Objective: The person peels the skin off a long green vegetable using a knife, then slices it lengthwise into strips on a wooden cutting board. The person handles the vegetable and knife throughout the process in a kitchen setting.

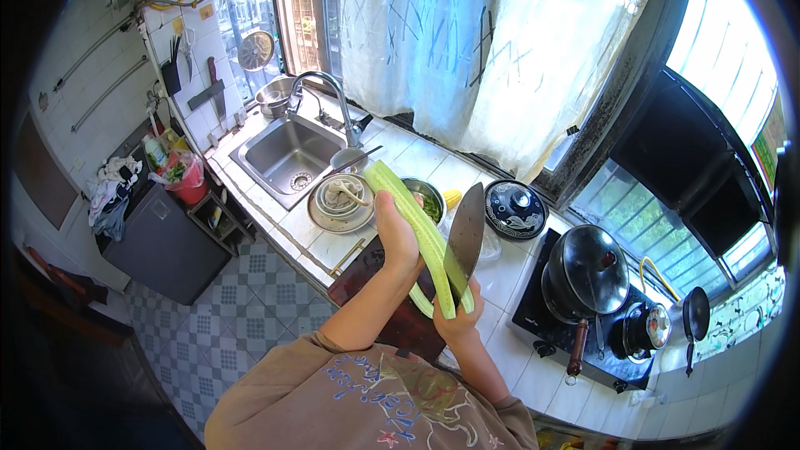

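My left hand (398,230) grips a long pale green cucumber piece (415,219), its cut face with rows of seeds turned up. In my right hand (459,324) is a kitchen knife (467,225), held blade upward with its tip pointing away from me. The blade lies against the cucumber's lower end, where a split separates a narrow strip. How the right fingers wrap the handle is hidden. Below my hands is a dark red cutting board (409,325), and another cucumber piece (421,301) shows just over it.
Beyond my left hand are stacked bowls (340,197), a steel sink (294,156) and a metal bowl of greens (432,206). A corn cob (451,198) and a lidded dark pot (516,209) stand farther right. Pans sit on the gas stove (531,319).
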A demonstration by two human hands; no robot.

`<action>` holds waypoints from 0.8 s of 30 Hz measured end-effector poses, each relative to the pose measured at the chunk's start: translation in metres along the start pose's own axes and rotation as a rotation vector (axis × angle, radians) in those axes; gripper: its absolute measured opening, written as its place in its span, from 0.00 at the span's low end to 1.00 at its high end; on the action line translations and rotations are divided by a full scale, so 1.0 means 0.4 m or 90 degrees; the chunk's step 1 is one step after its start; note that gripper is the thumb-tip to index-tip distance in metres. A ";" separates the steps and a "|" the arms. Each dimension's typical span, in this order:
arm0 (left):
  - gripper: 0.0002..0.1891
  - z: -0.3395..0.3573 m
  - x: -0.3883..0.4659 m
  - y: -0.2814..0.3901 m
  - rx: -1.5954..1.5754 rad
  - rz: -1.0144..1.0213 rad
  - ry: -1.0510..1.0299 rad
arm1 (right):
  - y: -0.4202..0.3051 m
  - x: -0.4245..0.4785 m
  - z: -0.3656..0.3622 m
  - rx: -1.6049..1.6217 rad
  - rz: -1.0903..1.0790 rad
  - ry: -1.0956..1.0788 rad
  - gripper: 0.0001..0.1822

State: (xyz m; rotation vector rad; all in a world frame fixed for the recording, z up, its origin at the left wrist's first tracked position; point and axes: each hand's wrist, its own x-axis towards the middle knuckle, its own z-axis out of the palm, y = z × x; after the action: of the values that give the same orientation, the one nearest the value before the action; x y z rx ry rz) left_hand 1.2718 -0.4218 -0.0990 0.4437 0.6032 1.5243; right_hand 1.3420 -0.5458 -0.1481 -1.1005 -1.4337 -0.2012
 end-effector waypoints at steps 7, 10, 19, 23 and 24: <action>0.24 0.016 -0.024 0.010 0.032 0.019 -0.011 | 0.000 0.010 0.000 0.017 0.001 -0.035 0.24; 0.25 0.019 -0.030 0.011 0.017 0.019 -0.011 | 0.001 0.012 0.001 0.011 -0.013 -0.044 0.22; 0.27 0.018 0.011 0.069 0.024 0.030 -0.111 | 0.002 0.020 -0.008 -0.026 -0.076 -0.025 0.23; 0.21 0.028 0.004 0.080 0.051 0.114 -0.081 | -0.005 0.028 -0.005 -0.039 -0.086 -0.022 0.23; 0.19 0.028 0.005 0.081 0.053 0.116 -0.081 | -0.004 0.027 -0.004 -0.037 -0.082 -0.025 0.23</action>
State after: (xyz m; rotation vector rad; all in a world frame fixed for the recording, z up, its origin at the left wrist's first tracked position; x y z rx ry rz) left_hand 1.2530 -0.4183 -0.0703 0.6699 0.5395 1.6337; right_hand 1.3441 -0.5427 -0.1378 -1.0656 -1.5439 -0.3161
